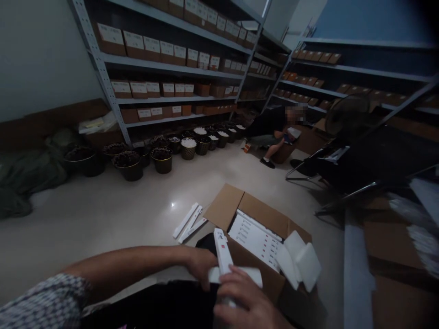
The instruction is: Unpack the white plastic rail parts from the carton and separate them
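A long, narrow white box (223, 251) with a red mark stands tilted above my lap. The fingers of my right hand (245, 294) are closed around its lower part. Behind it a white strip (254, 275), perhaps foam, crosses sideways. My left hand (202, 267) is closed at the strip's left end, its fingertips partly hidden. Just beyond my hands an open cardboard carton (265, 205) holds a row of similar white boxes (254, 237) packed side by side. White foam sheets (307, 265) lean over the carton's right side.
Several narrow white boxes (190, 224) lie on the floor left of the carton. Farther off, dark buckets (162, 160) line the floor below shelves (178, 66) of labelled cartons. Another person (270, 125) crouches at the back. A folding chair (346, 196) and cartons (391, 242) stand at right.
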Action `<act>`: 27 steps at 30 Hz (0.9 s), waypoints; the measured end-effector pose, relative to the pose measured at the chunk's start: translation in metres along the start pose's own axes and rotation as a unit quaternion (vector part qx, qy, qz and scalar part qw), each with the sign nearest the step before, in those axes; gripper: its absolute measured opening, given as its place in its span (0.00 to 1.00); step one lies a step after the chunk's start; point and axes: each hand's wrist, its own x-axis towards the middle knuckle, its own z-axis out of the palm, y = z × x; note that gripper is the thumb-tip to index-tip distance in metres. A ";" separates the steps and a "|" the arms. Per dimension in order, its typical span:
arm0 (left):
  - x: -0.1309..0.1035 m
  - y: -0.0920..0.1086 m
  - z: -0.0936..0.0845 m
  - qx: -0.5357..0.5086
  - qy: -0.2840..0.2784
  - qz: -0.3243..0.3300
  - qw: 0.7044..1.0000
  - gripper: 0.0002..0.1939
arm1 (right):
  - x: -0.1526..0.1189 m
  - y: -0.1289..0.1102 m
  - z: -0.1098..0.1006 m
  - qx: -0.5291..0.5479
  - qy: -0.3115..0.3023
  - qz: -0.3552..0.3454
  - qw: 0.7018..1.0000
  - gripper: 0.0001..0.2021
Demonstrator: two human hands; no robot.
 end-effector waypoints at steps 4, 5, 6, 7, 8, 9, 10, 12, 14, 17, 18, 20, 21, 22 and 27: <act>0.005 0.011 0.032 0.387 -0.022 0.122 0.914 0.18 | -0.024 -0.001 -0.011 0.013 0.118 0.185 0.976 0.12; 0.007 0.016 0.040 0.424 -0.014 0.163 0.891 0.17 | -0.030 -0.005 -0.008 0.025 0.163 0.220 0.961 0.11; 0.008 0.021 0.047 0.454 -0.006 0.210 0.866 0.15 | -0.036 -0.010 -0.004 0.035 0.207 0.246 0.946 0.11; 0.009 0.028 0.053 0.481 0.000 0.258 0.838 0.12 | -0.042 -0.015 0.002 0.043 0.249 0.272 0.929 0.12; 0.008 0.034 0.057 0.507 0.000 0.302 0.808 0.10 | -0.047 -0.021 0.006 0.052 0.288 0.310 0.905 0.13; 0.006 0.041 0.060 0.531 -0.002 0.337 0.777 0.08 | -0.051 -0.027 0.010 0.063 0.329 0.361 0.871 0.15; 0.004 0.047 0.063 0.554 -0.003 0.363 0.749 0.07 | -0.055 -0.031 0.013 0.080 0.372 0.414 0.827 0.17; -0.002 0.057 0.066 0.585 0.003 0.390 0.711 0.07 | -0.059 -0.037 0.015 0.142 0.477 0.489 0.716 0.21; -0.009 0.067 0.068 0.591 0.000 0.414 0.693 0.08 | -0.060 -0.038 0.014 0.217 0.580 0.499 0.607 0.21; -0.017 0.081 0.072 0.591 -0.017 0.442 0.675 0.09 | -0.063 -0.034 0.011 0.286 0.636 0.480 0.533 0.21; -0.019 0.085 0.073 0.591 -0.025 0.450 0.669 0.09 | -0.065 -0.031 0.011 0.303 0.626 0.484 0.531 0.22; -0.021 0.089 0.078 0.594 -0.035 0.458 0.660 0.09 | -0.072 -0.026 0.012 0.345 0.591 0.495 0.535 0.23; -0.021 0.087 0.081 0.596 -0.039 0.460 0.657 0.09 | -0.077 -0.022 0.013 0.367 0.573 0.501 0.535 0.22; -0.019 0.082 0.084 0.598 -0.042 0.459 0.655 0.09 | -0.083 -0.019 0.014 0.383 0.555 0.506 0.537 0.20; 0.011 0.021 0.118 0.628 -0.054 0.367 0.684 0.03 | -0.105 0.001 0.028 0.406 0.473 0.541 0.565 0.17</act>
